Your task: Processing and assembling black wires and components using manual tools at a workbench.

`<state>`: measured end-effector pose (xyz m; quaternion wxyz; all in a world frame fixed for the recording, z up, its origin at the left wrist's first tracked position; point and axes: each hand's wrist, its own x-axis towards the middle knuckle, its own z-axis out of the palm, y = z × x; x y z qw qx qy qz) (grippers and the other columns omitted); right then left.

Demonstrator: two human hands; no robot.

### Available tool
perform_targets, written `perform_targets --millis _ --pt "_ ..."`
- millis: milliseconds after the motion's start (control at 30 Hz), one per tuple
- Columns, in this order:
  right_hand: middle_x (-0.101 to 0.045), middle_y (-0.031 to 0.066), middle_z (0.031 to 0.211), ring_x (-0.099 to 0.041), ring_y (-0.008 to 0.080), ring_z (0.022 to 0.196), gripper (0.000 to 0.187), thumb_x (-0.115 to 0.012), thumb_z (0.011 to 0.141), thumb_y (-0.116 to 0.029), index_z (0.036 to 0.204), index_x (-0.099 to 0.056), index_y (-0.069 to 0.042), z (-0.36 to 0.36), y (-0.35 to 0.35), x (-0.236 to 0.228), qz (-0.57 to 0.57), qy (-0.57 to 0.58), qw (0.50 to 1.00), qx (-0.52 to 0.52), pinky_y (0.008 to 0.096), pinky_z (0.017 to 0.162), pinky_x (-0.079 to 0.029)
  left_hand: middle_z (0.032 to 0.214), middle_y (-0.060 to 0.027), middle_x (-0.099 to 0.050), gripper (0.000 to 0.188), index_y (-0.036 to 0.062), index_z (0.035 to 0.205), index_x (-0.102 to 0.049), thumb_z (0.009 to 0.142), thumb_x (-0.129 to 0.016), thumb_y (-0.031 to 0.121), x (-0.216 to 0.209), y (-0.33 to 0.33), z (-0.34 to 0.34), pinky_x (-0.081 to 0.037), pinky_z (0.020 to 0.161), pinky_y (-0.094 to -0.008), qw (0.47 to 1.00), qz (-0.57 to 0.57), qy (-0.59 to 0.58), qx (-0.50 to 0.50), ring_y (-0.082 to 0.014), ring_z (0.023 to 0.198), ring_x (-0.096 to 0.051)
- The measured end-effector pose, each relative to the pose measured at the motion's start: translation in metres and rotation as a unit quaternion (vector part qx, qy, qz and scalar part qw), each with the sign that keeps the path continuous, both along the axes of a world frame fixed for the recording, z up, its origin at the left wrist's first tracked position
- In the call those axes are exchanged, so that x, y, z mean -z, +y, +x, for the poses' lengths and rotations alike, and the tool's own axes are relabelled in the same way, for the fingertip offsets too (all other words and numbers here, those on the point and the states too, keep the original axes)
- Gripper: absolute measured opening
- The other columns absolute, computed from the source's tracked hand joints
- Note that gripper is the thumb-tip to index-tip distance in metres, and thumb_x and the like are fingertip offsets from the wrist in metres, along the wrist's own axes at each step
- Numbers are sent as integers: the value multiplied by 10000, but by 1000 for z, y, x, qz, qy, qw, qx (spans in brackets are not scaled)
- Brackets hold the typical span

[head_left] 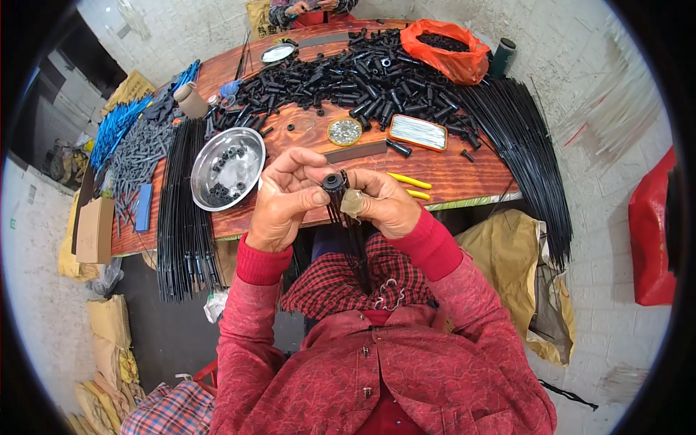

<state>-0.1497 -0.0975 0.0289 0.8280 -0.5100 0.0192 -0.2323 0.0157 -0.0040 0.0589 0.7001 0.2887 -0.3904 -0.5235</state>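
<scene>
Between my two hands, above my lap, is a round black plastic collar (333, 183) with a hole in its top. Thin black rods (353, 243) hang down from it in a bundle, like umbrella ribs. My right hand (388, 204) grips the collar from the right, its thumb wrapped in a tan cover (352, 204). From the left, my left hand (284, 197) closes on the collar with bent fingers, its thumb tip against the side. The fingers hide part of the collar. Yellow-handled pliers (410, 180) lie on the table just beyond my right hand.
On the wooden table (304, 130) stand a steel bowl (205, 196) with small black rings, a round tin (344, 131) and a tray of wires (418, 132). Black tubes (326, 80) pile behind. Black rods (185, 210) overhang the edge. A co-worker's hands (312, 6) show opposite.
</scene>
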Motion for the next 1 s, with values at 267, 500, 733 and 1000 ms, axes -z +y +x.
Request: perform_targets --millis 267,500,733,1000 --pt "-626 22 866 -604 109 727 269 -697 854 -218 1030 -613 -33 -5 -5 0 9 15 998 -58 252 657 -503 905 -88 -678 395 12 1006 -582 671 -777 -62 12 -20 10 -550 739 -253 993 -76 -1 92 -143 799 -669" --pt "-602 -3 795 -560 77 682 170 -699 849 -165 922 -608 -41 -1 3 -6 23 32 999 1 233 623 -464 945 -62 -652 551 -5 1181 -573 674 -788 -36 -1 -17 10 -525 748 -237 997 9 -71 -7 -115 801 -634" --pt "-631 9 856 -585 67 782 151 -682 862 -88 964 -608 -4 20 17 -6 -72 78 982 153 223 687 -483 885 -25 -645 401 -25 1142 -629 753 -730 -32 -21 10 17 -501 735 -214 973 90 -190 -98 -89 804 -612" --pt "-625 9 887 -580 66 806 159 -672 871 -83 972 -594 12 22 24 -8 -52 41 981 182 234 716 -488 951 -47 -657 281 -35 1080 -638 807 -696 3 -24 17 10 -483 772 -218 962 54 -231 -135 -89 843 -603"
